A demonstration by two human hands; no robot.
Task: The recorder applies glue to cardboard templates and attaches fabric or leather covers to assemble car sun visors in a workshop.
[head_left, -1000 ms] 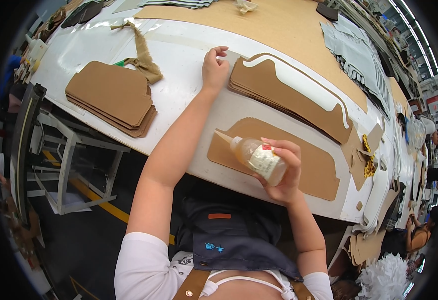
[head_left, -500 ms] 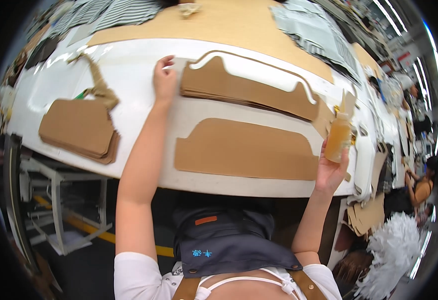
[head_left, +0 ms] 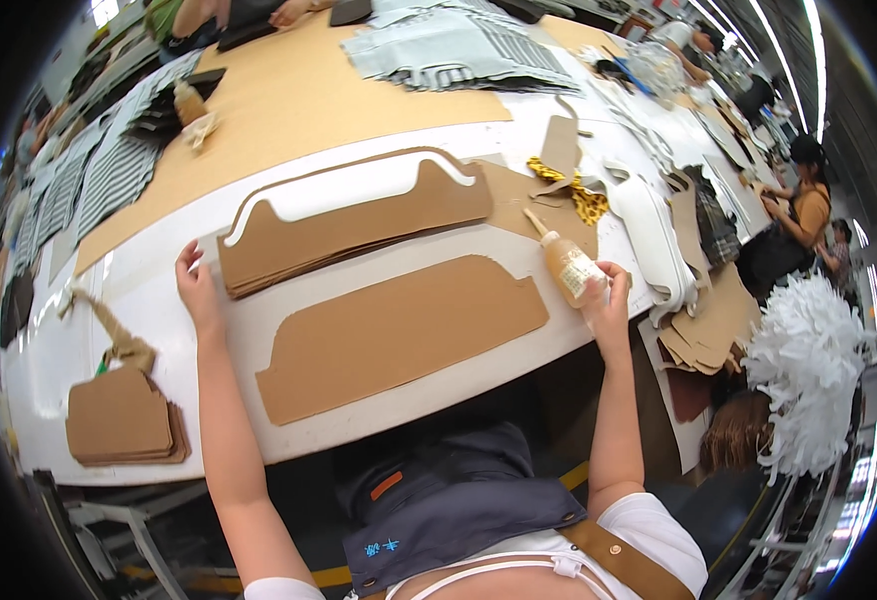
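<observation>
My right hand has swung the glue bottle back down to 3 o'clock, gripped tight. Left hand, open I think, still touches the cardboard stack at 9.

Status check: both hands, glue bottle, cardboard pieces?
Left hand fingers touching stack of brown cardboard cutouts. Right hand gripping small amber glue bottle, nozzle tilted away. Single brown cardboard piece flat on white table, uncovered.
</observation>
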